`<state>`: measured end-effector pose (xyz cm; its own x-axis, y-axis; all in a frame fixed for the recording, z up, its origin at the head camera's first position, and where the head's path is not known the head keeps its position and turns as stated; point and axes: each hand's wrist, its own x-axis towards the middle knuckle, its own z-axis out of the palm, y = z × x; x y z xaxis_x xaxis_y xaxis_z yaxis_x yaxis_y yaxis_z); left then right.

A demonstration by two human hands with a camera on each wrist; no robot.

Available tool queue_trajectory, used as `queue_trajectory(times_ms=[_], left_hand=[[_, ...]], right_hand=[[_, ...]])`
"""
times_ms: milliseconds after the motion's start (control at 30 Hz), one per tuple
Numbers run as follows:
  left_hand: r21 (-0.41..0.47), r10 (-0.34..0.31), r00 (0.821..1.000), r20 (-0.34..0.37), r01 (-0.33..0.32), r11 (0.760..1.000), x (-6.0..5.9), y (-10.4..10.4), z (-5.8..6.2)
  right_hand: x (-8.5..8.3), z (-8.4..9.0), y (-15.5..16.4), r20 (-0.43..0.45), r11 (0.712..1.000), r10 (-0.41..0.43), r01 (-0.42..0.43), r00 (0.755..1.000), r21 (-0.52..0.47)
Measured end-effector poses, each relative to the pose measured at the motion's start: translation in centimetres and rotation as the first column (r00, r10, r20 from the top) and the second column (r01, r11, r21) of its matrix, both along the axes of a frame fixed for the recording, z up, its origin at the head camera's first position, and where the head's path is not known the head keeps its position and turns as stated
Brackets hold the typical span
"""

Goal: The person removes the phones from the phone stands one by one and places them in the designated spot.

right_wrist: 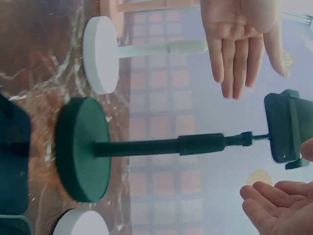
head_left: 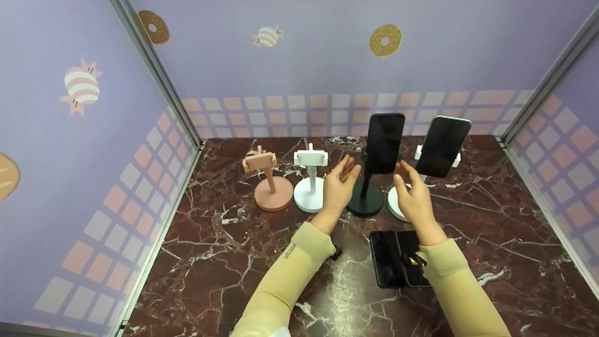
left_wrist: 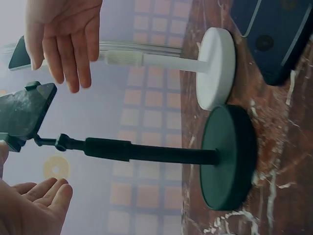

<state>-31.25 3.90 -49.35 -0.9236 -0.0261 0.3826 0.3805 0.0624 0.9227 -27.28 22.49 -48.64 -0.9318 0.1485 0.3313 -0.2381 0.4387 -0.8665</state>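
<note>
A black stand holds a dark phone upright at the back middle of the marble table. My left hand hovers open just left of it, fingers straight, holding nothing. My right hand hovers open just to its right, also empty. In the left wrist view the black stand's pole and base lie between my left hand and right hand. The right wrist view shows the clamp with the phone between my right hand and left hand.
An empty pink stand and an empty white stand are to the left. A second white stand with a phone is on the right. Two dark phones lie flat near my right forearm. Walls enclose three sides.
</note>
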Motion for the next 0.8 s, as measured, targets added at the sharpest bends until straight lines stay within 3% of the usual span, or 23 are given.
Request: queue_trajectory(times_ms=[167, 300, 633, 800], left_hand=[[0.02, -0.029, 1.0, -0.008, 0.029, 0.999, -0.1, 0.7, 0.9], [0.014, -0.033, 0.999, -0.009, 0.033, 0.999, -0.1, 1.1, 1.7], [-0.096, 0.014, 1.0, -0.02, -0.016, 0.995, -0.5, 1.5, 2.6], [-0.103, 0.035, 0.999, -0.029, -0.038, 0.994, -0.6, 1.5, 2.7]], right_hand=[[-0.5, 1.2, -0.5, 0.004, 1.0, -0.014, 0.014, 1.0, -0.017], [-1.3, 1.6, -0.9, -0.052, 0.999, -0.034, 0.032, 0.998, -0.039], [-3.0, 2.3, -1.2, -0.099, 0.988, -0.038, 0.022, 0.994, -0.156], [-3.4, 2.3, -1.4, -0.123, 0.979, -0.039, 0.013, 0.992, -0.202]])
